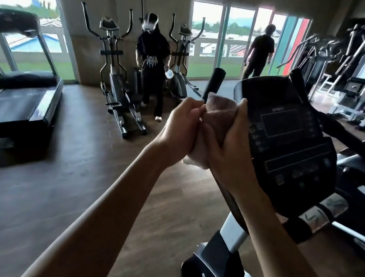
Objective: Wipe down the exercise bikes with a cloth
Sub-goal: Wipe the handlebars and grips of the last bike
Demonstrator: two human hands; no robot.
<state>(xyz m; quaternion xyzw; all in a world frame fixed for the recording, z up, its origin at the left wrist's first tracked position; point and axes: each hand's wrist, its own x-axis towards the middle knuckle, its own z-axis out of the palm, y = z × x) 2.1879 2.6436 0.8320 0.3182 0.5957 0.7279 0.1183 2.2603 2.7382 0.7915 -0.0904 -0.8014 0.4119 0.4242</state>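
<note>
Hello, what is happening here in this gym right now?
A person holds a pinkish cloth in both hands beside the console of an exercise bike. The left hand pinches one side of it, and the right hand grips the other side against the console's left edge. Two other people stand near the ellipticals and windows.
</note>
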